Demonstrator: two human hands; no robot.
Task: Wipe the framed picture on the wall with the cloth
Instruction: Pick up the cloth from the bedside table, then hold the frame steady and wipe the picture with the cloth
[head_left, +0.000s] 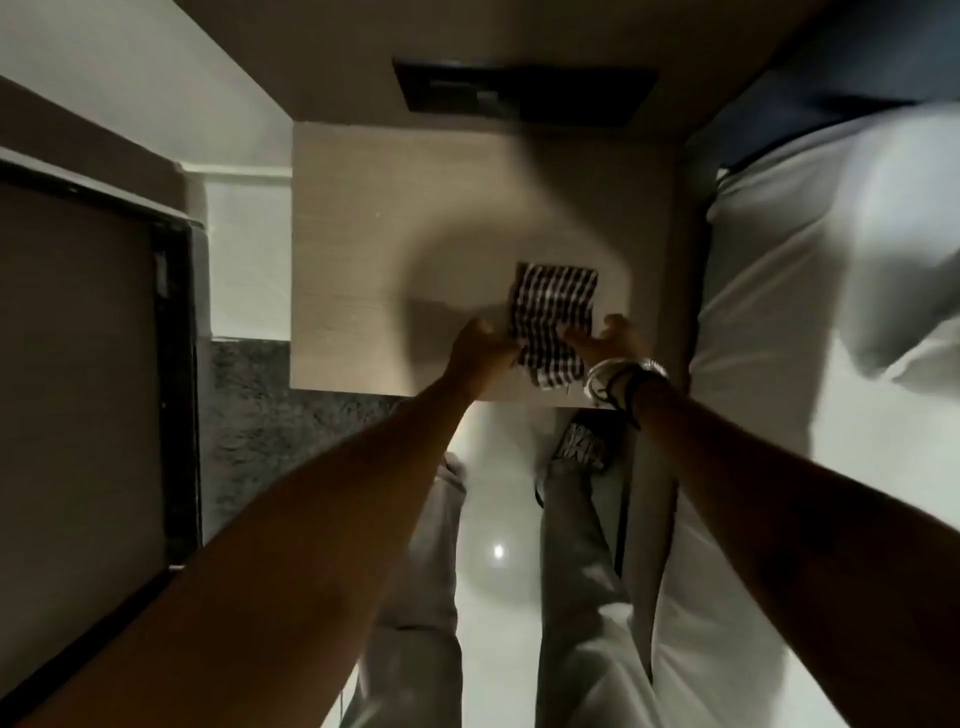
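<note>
A black-and-white checked cloth (551, 321) lies folded on a pale wood-grain surface (363, 249), toward its near right part, with its near end bunched and reaching almost to the front edge. Both hands are at that near end. The left hand (480, 351) grips the cloth's left edge, its fingers (506, 349) curled and pinching the fabric. The right hand (610, 340) meets the cloth from the right, its fingers (576, 338) resting on and pinching the bunched fabric; the exact grip is blurred. A white bangle with dark cords (621, 382) circles the right wrist. Both forearms are bare and stretch forward from the lower corners of the view, converging on the cloth.

The surface is square-cornered and otherwise bare, with a soft shadow falling over its middle. Behind it, on the beige wall, sits a dark rectangular panel (524, 96). To the right, just beside the surface, is a bed with white sheets (779, 312) and a pillow (914, 249), with a dark blue headboard (857, 52) above. To the left stands a dark-framed panel (78, 364), seen at a steep angle; whether it is the picture cannot be told. The floor (498, 545) below is glossy and white with a light glint, and a dark speckled strip (249, 415) runs beside it. The person's grey trousers (571, 545) show between the arms.
</note>
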